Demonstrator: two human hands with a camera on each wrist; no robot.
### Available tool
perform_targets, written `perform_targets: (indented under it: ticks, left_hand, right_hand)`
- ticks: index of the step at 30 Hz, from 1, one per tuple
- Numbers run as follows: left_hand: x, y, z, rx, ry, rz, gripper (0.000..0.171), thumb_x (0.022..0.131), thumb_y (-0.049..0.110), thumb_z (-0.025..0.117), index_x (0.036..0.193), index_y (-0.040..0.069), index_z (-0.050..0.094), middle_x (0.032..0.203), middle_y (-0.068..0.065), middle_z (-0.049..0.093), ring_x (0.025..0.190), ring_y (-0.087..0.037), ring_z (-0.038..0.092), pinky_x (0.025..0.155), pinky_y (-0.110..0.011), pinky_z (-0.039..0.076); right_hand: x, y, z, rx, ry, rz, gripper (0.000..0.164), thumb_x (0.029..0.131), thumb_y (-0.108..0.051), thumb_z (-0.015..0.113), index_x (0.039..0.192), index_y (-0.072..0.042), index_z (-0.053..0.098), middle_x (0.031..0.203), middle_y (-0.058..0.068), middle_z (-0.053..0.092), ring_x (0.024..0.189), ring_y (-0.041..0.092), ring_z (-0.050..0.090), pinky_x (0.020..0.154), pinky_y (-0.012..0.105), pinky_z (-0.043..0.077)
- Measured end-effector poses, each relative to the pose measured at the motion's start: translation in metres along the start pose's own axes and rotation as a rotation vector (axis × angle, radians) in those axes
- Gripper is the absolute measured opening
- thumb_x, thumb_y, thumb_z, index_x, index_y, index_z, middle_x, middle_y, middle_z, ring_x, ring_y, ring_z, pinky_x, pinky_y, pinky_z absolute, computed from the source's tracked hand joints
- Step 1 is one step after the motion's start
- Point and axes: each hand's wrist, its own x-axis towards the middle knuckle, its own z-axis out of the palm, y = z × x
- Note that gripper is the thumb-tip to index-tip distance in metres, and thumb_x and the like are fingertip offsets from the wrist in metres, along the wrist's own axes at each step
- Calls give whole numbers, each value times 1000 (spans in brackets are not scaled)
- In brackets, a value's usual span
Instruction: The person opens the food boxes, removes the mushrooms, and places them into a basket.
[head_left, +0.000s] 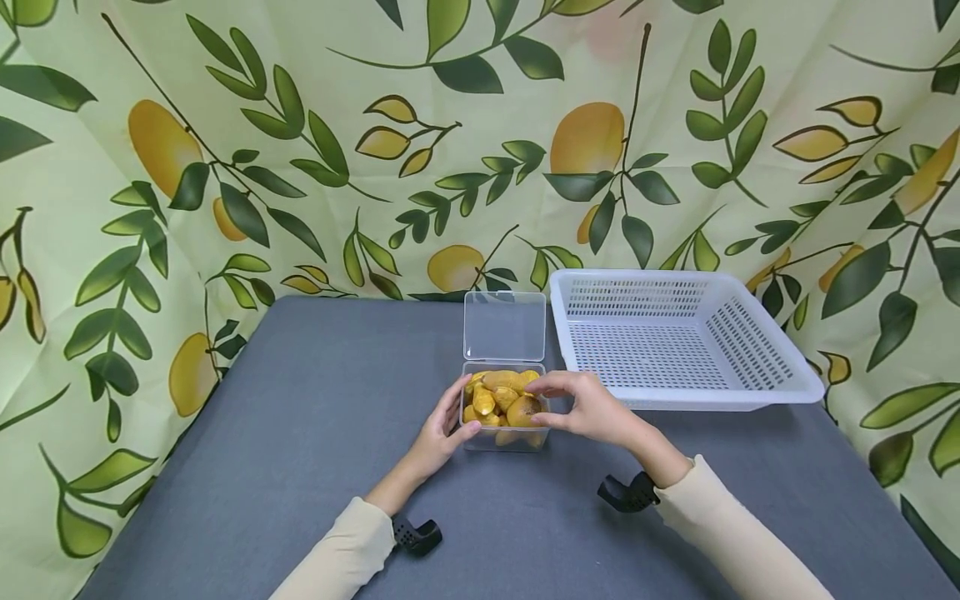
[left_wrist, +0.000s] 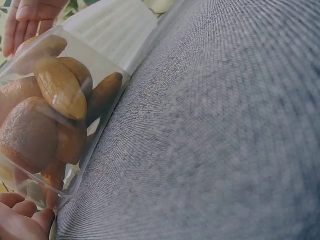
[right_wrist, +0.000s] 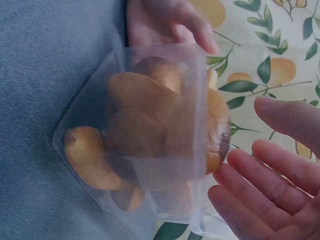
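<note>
A clear plastic box [head_left: 504, 439] stands on the table with its hinged lid [head_left: 505, 327] raised at the back. Smooth yellow-brown rounded pieces [head_left: 505, 398] fill it to the rim, some with darker patches; their kind is not plain. My left hand [head_left: 441, 429] holds the box at its left front corner, thumb by the front rim and fingers along the left side. Over the right rim, my right hand [head_left: 585, 406] reaches toward the pile with thumb and fingers apart. In the right wrist view, its fingertips [right_wrist: 222, 172] are right beside a piece bulging above the rim, with nothing between them.
A white perforated plastic basket [head_left: 682, 398] stands at the back right, close to the box's lid. The table [head_left: 322, 392] has a grey-blue cloth surface. Behind it hangs a curtain [head_left: 495, 225] printed with leaves and fruit.
</note>
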Motion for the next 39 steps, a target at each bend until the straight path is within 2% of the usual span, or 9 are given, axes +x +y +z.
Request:
perform_targets:
  ticks: [10,15,17,23,26,29,31,34,39]
  left_hand:
    - [0,0,1,-7,-15,-7,70,92,9,59,151,0,21,158,-28,19,147,-43,16,111,-5,22]
    - [0,1,1,10,-17,-20,70,92,9,58,151,1,20,159,-27,19,148,-41,17,119,-23,21]
    - [0,1,1,8,-14,-23,70,92,9,58,151,1,20,159,-26,19,148,-41,18,119,-26,21]
    - [0,0,1,-5,-10,-11,71,92,9,59,150,0,20,158,-27,20,147,-42,17,112,-6,22]
    - [0,0,0,-7,-10,-11,71,92,9,59,151,0,20,158,-27,20,147,-42,16,110,-4,22]
    - [0,0,0,-3,-11,-17,71,92,10,59,151,1,20,158,-27,20,147,-41,16,116,-14,22]
    - [0,0,0,-2,-11,-23,71,92,10,60,151,1,20,159,-26,20,148,-40,17,121,-28,22]
    - [0,0,-1,-1,-15,-27,71,92,10,59,151,1,20,159,-26,19,149,-40,16,120,-47,18]
    - [1,0,0,0,-21,-32,71,92,9,59,151,1,19,159,-26,18,149,-41,16,118,-53,17]
  right_hand:
    - [-2,7,5,28,-37,36,36,78,-8,78,110,3,67,108,18,72,99,31,70,86,37,58]
    - [0,8,4,10,-68,36,38,77,-10,79,111,2,68,110,17,72,100,30,70,87,36,58]
    - [2,9,3,2,-91,38,38,78,-11,78,112,1,67,112,17,72,101,29,70,87,38,58]
    - [7,9,1,-9,-157,65,38,80,-11,76,116,-1,67,114,16,71,102,28,70,88,44,56]
    - [7,10,1,-2,-168,70,37,81,-13,76,116,-1,68,113,15,72,101,26,70,87,44,56]
    - [8,10,2,13,-166,70,37,81,-13,76,115,-1,68,112,15,72,100,26,69,87,44,57]
    - [7,10,2,17,-161,68,36,81,-14,76,114,-1,68,112,15,72,99,25,69,87,44,57]
    - [7,11,2,17,-156,61,36,81,-14,76,113,-1,68,111,14,72,98,25,69,86,43,57]
    - [6,12,2,17,-156,48,34,82,-13,75,112,-1,67,110,14,72,97,24,69,86,42,57]
